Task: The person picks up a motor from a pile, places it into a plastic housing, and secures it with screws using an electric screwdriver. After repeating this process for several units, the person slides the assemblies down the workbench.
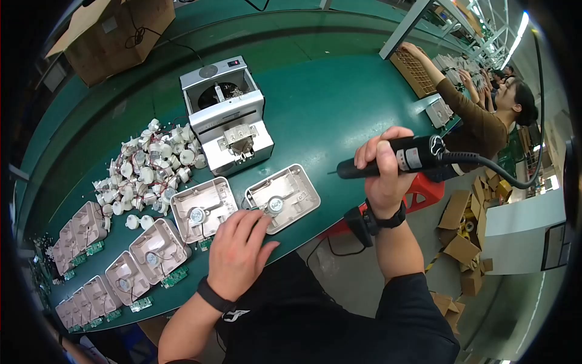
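Note:
My right hand point(385, 167) is closed around a black corded electric screwdriver point(418, 155), raised above the bench's front right part. Its thin bit points left, apart from everything. My left hand point(239, 242) lies with fingers stretched and thumb apart at the lower left edge of a beige plastic housing point(303, 209). A round silver part point(275, 205) with a wire sits in that housing. Just left, a second housing point(224, 197) holds a similar round part point(197, 215). What lies under my left fingertips is hidden.
A grey-white screw feeder point(239, 109) stands behind the housings. Left of it lies a heap of white round parts point(145, 167) with wires. More housings point(160, 249) and green circuit boards point(176, 277) line the front left. A co-worker point(485, 115) reaches toward a brown grid tray point(415, 73).

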`<action>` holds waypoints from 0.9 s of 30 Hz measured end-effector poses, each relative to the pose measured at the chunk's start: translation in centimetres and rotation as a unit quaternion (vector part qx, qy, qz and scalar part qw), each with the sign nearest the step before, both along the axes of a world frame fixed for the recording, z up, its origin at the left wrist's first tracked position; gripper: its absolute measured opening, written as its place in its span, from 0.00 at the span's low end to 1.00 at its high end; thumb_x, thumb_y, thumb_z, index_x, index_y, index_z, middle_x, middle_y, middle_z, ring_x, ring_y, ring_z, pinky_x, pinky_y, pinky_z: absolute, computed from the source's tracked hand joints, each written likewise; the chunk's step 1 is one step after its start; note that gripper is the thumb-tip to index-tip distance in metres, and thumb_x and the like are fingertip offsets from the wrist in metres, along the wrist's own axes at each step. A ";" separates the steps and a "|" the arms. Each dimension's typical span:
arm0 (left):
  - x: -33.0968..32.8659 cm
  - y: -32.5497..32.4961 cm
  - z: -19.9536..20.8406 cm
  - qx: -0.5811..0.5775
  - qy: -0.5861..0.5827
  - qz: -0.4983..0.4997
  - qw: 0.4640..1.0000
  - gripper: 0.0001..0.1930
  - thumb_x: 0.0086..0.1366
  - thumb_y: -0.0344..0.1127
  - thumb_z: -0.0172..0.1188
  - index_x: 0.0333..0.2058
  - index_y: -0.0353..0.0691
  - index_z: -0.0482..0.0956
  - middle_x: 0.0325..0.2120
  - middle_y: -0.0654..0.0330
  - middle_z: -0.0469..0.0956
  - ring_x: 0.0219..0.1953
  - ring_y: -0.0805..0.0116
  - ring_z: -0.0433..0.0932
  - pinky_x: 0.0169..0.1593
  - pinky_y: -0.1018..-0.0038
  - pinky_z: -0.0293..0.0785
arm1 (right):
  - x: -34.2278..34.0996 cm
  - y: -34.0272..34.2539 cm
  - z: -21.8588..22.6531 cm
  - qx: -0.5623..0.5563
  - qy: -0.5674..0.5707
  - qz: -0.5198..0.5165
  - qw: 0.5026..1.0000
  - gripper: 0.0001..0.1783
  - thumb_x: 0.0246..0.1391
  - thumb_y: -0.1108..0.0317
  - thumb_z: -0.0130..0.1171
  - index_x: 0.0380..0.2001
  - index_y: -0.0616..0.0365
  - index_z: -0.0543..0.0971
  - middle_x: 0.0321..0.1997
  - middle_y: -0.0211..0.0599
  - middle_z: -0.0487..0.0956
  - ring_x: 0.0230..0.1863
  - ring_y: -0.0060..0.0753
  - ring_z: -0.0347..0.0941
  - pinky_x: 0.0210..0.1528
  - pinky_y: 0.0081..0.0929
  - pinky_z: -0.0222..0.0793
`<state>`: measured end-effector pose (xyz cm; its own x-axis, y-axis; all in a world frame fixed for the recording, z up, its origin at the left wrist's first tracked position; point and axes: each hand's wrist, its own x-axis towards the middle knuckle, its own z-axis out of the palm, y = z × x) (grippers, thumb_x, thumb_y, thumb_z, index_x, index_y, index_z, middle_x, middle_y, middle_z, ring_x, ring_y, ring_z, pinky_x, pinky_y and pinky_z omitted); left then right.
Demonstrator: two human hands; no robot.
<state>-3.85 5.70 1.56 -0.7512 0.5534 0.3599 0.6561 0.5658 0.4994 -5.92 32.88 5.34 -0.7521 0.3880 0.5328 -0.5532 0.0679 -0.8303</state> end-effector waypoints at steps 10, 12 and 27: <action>-0.5 1.3 -2.1 -0.077 0.070 -0.038 0.994 0.11 0.54 0.33 0.68 0.35 0.37 0.78 0.39 0.59 0.76 0.49 0.58 0.74 0.53 0.62 0.70 | 1.0 -1.5 -0.9 -0.086 0.011 0.102 0.991 0.11 0.63 0.67 0.51 0.45 0.57 0.66 0.27 0.35 0.71 0.24 0.28 0.67 0.31 0.33 0.70; -0.3 0.7 -2.1 -0.090 0.067 -0.027 0.993 0.10 0.54 0.33 0.68 0.34 0.37 0.78 0.38 0.59 0.76 0.49 0.58 0.74 0.53 0.62 0.70 | 1.0 -1.3 -0.5 -0.079 0.022 0.098 0.992 0.11 0.63 0.67 0.51 0.45 0.57 0.66 0.27 0.35 0.71 0.24 0.28 0.67 0.31 0.33 0.70; 1.1 -0.9 -0.4 -0.069 0.056 0.117 0.989 0.16 0.55 0.37 0.69 0.40 0.37 0.78 0.38 0.56 0.75 0.46 0.56 0.73 0.53 0.60 0.68 | 0.2 -3.5 -0.9 -0.060 -0.012 0.105 0.993 0.12 0.62 0.67 0.53 0.45 0.57 0.65 0.26 0.36 0.71 0.23 0.28 0.67 0.30 0.31 0.70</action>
